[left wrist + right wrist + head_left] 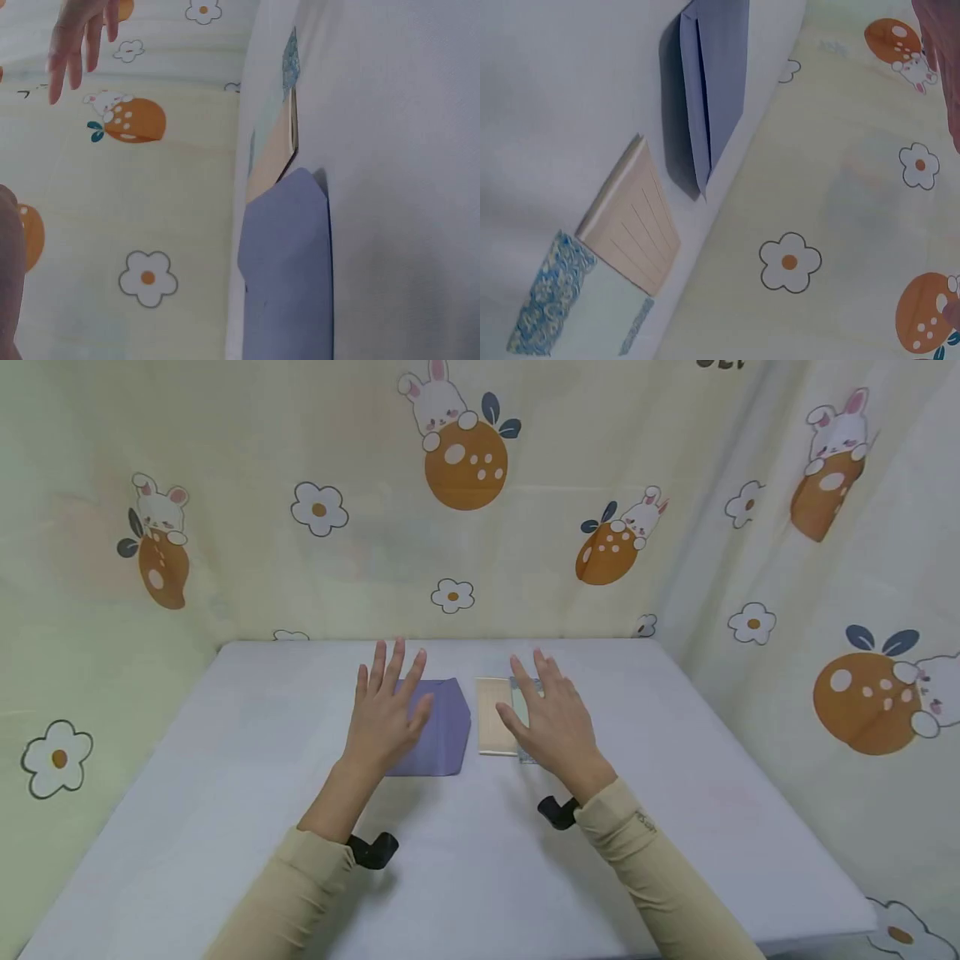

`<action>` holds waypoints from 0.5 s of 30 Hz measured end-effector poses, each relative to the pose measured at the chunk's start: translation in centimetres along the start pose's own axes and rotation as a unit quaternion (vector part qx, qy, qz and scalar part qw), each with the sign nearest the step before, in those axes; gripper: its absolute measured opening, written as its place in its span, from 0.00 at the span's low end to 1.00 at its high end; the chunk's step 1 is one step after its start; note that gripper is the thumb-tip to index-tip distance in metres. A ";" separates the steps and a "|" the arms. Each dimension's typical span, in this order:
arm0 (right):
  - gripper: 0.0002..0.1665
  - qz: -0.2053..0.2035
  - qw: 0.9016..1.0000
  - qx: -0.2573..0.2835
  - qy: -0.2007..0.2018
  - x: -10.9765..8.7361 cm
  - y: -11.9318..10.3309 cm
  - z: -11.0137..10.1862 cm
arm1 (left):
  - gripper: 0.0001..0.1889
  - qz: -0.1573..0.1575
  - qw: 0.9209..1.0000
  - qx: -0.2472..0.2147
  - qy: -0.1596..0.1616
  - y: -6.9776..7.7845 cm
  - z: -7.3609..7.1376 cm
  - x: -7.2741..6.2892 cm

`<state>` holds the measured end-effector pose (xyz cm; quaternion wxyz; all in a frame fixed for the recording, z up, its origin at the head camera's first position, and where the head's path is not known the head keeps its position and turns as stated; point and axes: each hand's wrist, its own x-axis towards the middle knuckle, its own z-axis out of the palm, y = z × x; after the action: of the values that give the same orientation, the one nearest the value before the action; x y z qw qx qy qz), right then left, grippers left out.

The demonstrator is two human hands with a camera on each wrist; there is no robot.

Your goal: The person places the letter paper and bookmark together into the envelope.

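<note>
My left hand [381, 718] is raised over the table, fingers spread and holding nothing. Beneath and beside it lies a purple envelope [444, 727], its left part hidden by the hand in the head view. Its pointed flap side faces right. My right hand [561, 727] hovers with spread fingers, also holding nothing, and partly covers a pale green card [604, 304] with blue patterned end bands. Between envelope and card rests a cream pad of lined paper [492, 718], its printed lines clear in the right wrist view. The card's edge adjoins the pad.
A white table [465, 868] spreads under everything. Behind and at the sides hangs a pale curtain [360, 585] printed with rabbits, oranges and flowers. Each wrist wears a small black camera mount, one [373, 852] on the left and one [558, 812] on the right.
</note>
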<state>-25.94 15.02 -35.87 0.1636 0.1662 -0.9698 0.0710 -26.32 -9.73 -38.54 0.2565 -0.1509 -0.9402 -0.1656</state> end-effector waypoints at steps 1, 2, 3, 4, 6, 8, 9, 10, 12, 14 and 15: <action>0.42 0.000 1.000 0.001 -0.002 0.3 0.1 0.0 | 0.31 -0.001 1.000 -0.001 0.004 0.0 0.0 0.1; 0.41 0.001 1.000 0.005 -0.004 0.5 0.1 0.0 | 0.31 -0.002 1.000 -0.003 0.008 0.1 0.1 0.2; 0.41 0.002 1.000 0.009 -0.008 0.8 0.1 0.0 | 0.31 -0.005 1.000 -0.007 0.011 0.2 0.1 0.3; 0.40 0.005 1.000 0.015 -0.020 1.3 0.2 0.2 | 0.31 -0.009 1.000 -0.015 0.013 0.3 0.2 0.3; 0.38 0.019 0.998 0.031 -0.049 2.3 0.4 0.9 | 0.30 -0.023 0.999 -0.032 0.011 0.4 0.4 0.5; 0.36 0.044 0.994 0.052 -0.086 3.3 0.7 1.7 | 0.29 -0.043 0.998 -0.042 -0.003 0.5 0.6 0.7; 0.35 0.056 0.991 0.057 -0.106 3.7 0.8 2.4 | 0.29 -0.055 0.997 -0.048 -0.014 0.6 0.8 0.8; 0.35 0.070 0.988 0.061 -0.126 4.1 1.0 3.1 | 0.28 -0.066 0.996 -0.051 -0.026 0.6 0.9 0.9; 0.34 0.093 0.981 0.068 -0.159 4.5 1.4 4.5 | 0.27 -0.086 0.994 -0.050 -0.054 0.4 1.4 1.1; 0.31 0.108 0.975 0.066 -0.184 4.8 1.8 5.9 | 0.25 -0.099 0.991 -0.050 -0.077 0.2 2.0 1.2; 0.30 0.112 0.972 0.059 -0.196 4.9 2.0 6.4 | 0.24 -0.104 0.989 -0.050 -0.087 0.0 2.3 1.3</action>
<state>-32.85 14.23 -40.37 -0.0486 0.0764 -0.9895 0.1123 -28.38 -8.54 -39.75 0.1470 -0.0790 -0.9600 -0.2246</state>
